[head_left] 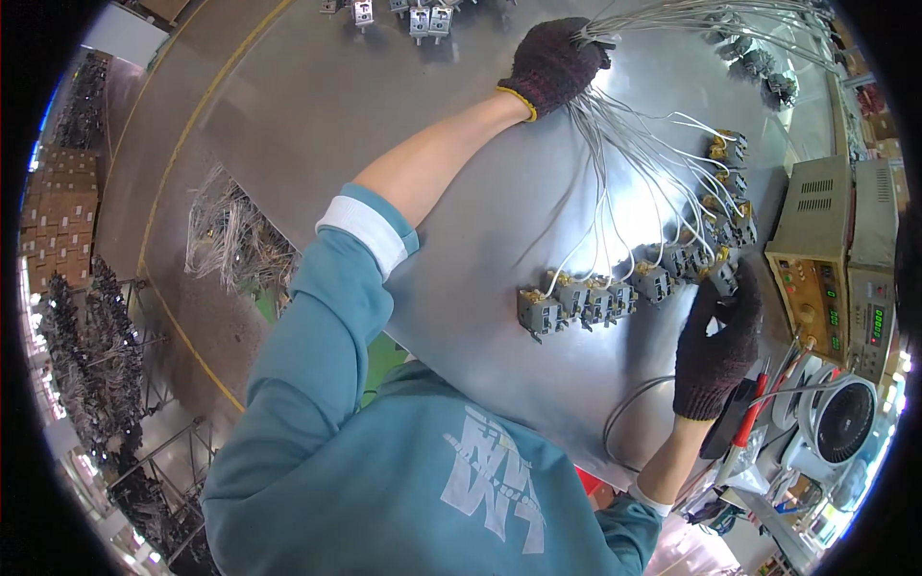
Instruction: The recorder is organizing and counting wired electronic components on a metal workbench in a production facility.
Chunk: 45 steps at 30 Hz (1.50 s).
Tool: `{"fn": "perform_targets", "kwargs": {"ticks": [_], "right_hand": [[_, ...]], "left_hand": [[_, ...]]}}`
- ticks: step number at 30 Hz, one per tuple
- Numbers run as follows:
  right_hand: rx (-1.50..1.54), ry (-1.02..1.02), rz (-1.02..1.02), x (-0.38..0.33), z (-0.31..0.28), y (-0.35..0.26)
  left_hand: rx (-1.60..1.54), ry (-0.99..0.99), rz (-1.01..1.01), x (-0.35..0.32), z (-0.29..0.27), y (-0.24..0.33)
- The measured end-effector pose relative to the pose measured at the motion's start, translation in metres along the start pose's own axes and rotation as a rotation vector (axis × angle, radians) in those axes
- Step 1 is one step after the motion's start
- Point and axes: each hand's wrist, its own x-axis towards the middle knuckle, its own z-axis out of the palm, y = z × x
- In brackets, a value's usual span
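My left hand [557, 69], in a dark knitted glove with a yellow cuff, is closed around a bundle of white wires [607, 115] above the far part of the metal table. The wires fan out to a bent row of small grey wired blocks [597, 300] with yellowish tops, standing on the table toward the right. At the right end of that row is my gloved right hand [718, 350]. Its thumb and fingers close on one grey block [722, 278], partly hidden by the fingers.
Metal-bracketed parts [430, 21] lie at the table's far edge. Dark bundled pieces [759, 67] sit at far right. Test instruments [812, 254] with lit displays, a red-handled tool [752, 411] and a small fan [843, 420] stand on the right. Tangled wires [235, 235] hang off to the left.
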Motion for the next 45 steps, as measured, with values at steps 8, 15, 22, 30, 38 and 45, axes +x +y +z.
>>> {"fn": "perform_targets", "kwargs": {"ticks": [8, 15, 22, 30, 38, 45], "right_hand": [[0.093, -0.1, -0.167, -0.01, 0.005, -0.009], [0.561, -0.266, 0.044, -0.004, 0.003, -0.013], [0.596, -0.458, 0.03, -0.027, 0.048, -0.015], [0.155, -0.519, -0.231, 0.005, -0.016, -0.051], [-0.029, -0.139, -0.216, 0.009, -0.011, 0.014], [-0.133, -0.019, -0.36, 0.003, 0.002, 0.027]], "left_hand": [[0.039, 0.034, -0.004, 0.002, -0.001, 0.005], [0.007, -0.002, -0.017, -0.001, -0.004, 0.007], [-0.041, 0.09, 0.072, 0.009, 0.004, 0.004], [-0.175, 0.063, 0.004, 0.004, 0.0, 0.005], [-0.128, 0.061, -0.007, 0.006, 0.005, 0.007], [-0.017, 0.014, -0.073, 0.004, 0.0, 0.008]]}}
